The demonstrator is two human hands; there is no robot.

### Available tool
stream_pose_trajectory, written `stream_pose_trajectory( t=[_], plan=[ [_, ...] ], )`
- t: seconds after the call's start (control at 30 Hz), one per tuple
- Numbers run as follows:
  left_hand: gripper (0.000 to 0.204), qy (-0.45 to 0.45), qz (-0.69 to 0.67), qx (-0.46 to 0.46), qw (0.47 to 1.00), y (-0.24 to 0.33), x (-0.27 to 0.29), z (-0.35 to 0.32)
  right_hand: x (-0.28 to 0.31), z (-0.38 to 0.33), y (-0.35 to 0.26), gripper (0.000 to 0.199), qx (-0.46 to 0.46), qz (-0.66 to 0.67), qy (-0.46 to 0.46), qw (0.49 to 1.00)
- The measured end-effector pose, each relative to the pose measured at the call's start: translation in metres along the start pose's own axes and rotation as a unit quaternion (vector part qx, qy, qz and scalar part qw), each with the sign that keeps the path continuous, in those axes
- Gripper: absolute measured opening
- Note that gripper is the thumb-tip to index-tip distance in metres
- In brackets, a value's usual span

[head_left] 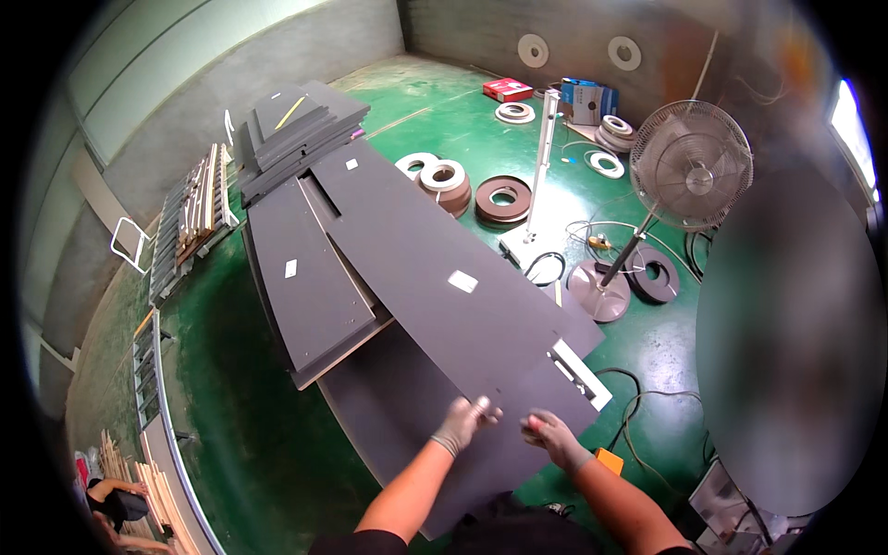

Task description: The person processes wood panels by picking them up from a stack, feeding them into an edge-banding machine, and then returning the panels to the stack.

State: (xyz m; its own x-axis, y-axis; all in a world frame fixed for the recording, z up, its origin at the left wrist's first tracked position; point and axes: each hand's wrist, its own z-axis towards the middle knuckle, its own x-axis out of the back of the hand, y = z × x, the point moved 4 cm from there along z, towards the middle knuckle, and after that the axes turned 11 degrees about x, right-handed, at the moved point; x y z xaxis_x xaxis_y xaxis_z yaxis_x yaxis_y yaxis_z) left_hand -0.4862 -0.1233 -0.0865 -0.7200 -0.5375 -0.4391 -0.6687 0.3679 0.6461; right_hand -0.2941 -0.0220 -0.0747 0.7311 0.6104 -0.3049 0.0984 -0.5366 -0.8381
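My left hand (462, 423), in a pale glove, hovers over the near end of a long dark grey panel (407, 240). Its fingers are curled together; whatever they may hold is too small to name. Just to its right, my right hand (558, 438), also gloved, is closed near the panel's edge. A spot of red shows at its fingertips, and I cannot tell what it is. A white label (463, 281) sits on the panel. Beside the right hand, a white metal bar (581, 375) lies along the panel's end. Another grey panel (310, 277) rests to the left.
Stacked grey boards (301, 125) stand at the far end. A pedestal fan (694, 166), rolls of edging (504, 199) and loose cables (638, 398) occupy the green floor at right. On the left are a roller rack (153, 379) and another person (120, 507). A blurred patch covers the far right.
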Motion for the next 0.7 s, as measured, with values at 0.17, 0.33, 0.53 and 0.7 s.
stream_pose_trajectory(
  t=[0.17, 0.33, 0.53, 0.7],
  plan=[
    [0.037, -0.071, -0.117, 0.147, 0.980, -0.097, -0.043, -0.033, 0.015, -0.002, 0.034, 0.045, 0.019, 0.221, 0.117, 0.968],
    [0.045, -0.019, -0.334, 0.054, 0.941, -0.020, -0.036, -0.001, 0.105, -0.079, 0.058, 0.060, 0.120, 0.061, 0.359, 0.924],
    [0.072, 0.026, -0.291, -0.153, 0.944, 0.039, -0.007, 0.034, 0.134, -0.229, -0.027, 0.065, 0.315, -0.300, 0.415, 0.799],
    [0.070, -0.083, -0.267, -0.082, 0.957, 0.028, -0.017, 0.048, 0.174, -0.355, 0.017, 0.059, 0.296, -0.217, 0.490, 0.791]
  ],
)
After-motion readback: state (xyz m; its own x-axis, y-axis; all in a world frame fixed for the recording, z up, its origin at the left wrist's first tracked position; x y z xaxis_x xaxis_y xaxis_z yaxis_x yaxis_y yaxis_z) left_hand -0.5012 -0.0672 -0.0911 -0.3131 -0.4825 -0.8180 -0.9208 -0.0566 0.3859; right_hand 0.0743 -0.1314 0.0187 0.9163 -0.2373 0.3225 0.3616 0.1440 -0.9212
